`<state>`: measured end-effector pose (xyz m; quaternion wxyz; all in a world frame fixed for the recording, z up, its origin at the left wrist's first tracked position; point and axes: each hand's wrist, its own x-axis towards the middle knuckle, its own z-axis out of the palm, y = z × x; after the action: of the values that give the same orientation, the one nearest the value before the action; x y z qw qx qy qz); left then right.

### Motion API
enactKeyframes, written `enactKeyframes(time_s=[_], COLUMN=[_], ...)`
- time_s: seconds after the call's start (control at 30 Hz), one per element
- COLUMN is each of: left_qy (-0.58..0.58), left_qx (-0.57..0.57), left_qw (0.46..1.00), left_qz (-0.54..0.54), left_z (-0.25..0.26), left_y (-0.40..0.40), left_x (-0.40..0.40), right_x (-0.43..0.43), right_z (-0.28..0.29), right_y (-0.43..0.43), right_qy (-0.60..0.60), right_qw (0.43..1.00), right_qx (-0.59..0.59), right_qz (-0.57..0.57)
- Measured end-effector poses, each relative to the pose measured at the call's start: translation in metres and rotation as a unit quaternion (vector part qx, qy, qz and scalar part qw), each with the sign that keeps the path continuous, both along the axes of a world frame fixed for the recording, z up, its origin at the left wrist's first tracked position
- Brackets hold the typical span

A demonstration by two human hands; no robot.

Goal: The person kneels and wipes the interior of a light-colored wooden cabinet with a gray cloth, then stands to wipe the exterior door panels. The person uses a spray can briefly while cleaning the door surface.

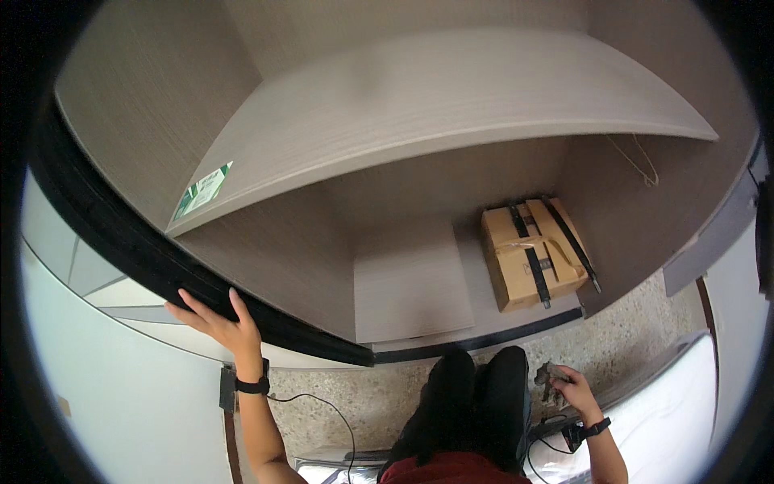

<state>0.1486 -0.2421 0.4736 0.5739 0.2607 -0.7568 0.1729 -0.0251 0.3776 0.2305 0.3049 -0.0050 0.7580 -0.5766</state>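
Observation:
My left hand (225,330) rests with its fingers spread against the black edge (181,272) of a wood-grain cabinet's left side. In my right hand (576,390) is a crumpled grey cloth (551,376), held low to the right of my knees. The cabinet stands right before me, with a fixed shelf (435,91) across its middle. Below that shelf, a cardboard box (535,254) with black straps across its top sits at the lower right. A loose flat board (411,278) lies on the cabinet's bottom, left of the box.
A green and white label (204,190) lies at the shelf's left end. From the shelf's underside hangs a loop of string (647,172) on the right. A black cable (329,402) crosses the speckled floor (363,387). White plastic-wrapped material (659,399) stands close behind my right hand.

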Motion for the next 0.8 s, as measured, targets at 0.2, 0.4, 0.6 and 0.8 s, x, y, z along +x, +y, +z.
enactKeyframes(time_s=[0.2,0.4,0.6,0.8], left_qy=[-0.062,-0.064,0.068,0.059], left_qx=[0.066,0.108,-0.005,0.001], left_qw=[0.996,0.991,0.995,0.994], left_qz=[0.017,-0.044,-0.074,-0.091], left_z=[0.004,0.104,0.278,0.332], left_y=[0.013,0.042,0.012,-0.004], left_x=[0.012,0.051,0.027,0.004], right_x=[-0.035,-0.036,-0.056,-0.097], right_z=[0.059,0.309,0.470,0.531], right_y=[-0.057,-0.165,-0.214,-0.270], right_qy=[-0.056,-0.046,0.018,0.169], right_qw=[0.998,0.957,0.903,0.906], right_qx=[0.005,0.092,-0.014,-0.036], right_qz=[0.036,0.270,0.429,0.387])
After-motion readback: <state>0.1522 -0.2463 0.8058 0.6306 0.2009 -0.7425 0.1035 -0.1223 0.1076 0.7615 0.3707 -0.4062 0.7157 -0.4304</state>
